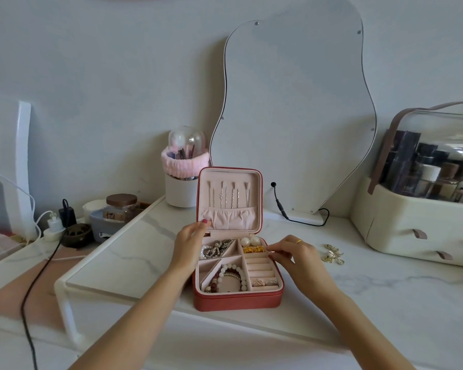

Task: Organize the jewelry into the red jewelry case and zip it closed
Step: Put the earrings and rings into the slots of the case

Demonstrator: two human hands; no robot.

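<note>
While the red jewelry case (237, 299) sits open on the white marbled bench (372, 295) with its lid (230, 198) upright at the far side, the step in hand looks like settling a small gold piece (254, 249) into the far right compartment of the tray. Doing it well probably means lowering the piece fully below the divider edges, so nothing stands proud and catches when the lid folds down, and keeping it off the two pearl balls (249, 241) lying just beyond it. The case should stay steadied as the fingers work, since a light box like this may slide on a smooth top.

The right hand (294, 253), with a gold ring on one finger, has its fingertips drawn together at the right rim of the case, apparently pinching the end of the gold piece; the contact is small and hard to read for certain. The left hand (190, 236) lies along the left side of the case, fingers lightly curled with the tips touching the lower edge of the lid's pink pocket, seemingly bracing it.

A beaded bracelet (231, 276) fills the near compartment. Gold earrings (333, 256) lie loose on the bench to the right of the case, so sorting is not finished and the zip is not yet closed.
</note>
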